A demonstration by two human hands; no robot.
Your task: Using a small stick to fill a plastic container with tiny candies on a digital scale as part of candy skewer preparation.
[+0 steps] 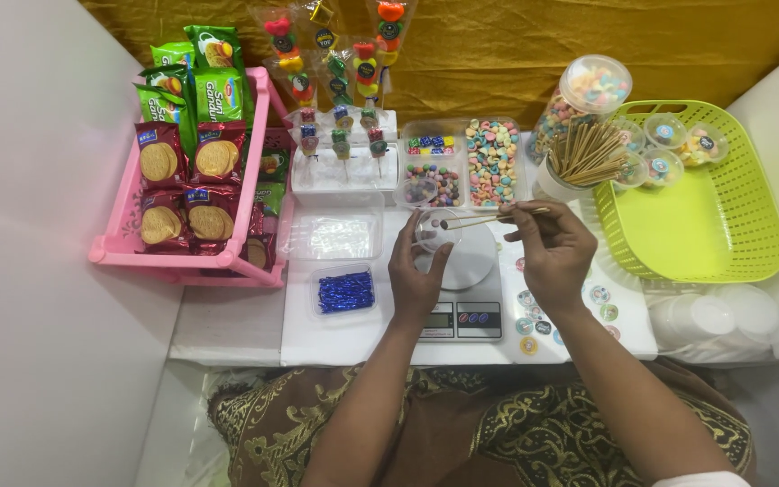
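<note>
Wooden skewers [489, 217] pinched in right hand [552, 252] fingers.

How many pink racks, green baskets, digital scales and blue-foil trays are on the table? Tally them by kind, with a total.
Pink rack: 1
Green basket: 1
Digital scale: 1
Tray of blue foil wraps: 1
Total: 4
</note>
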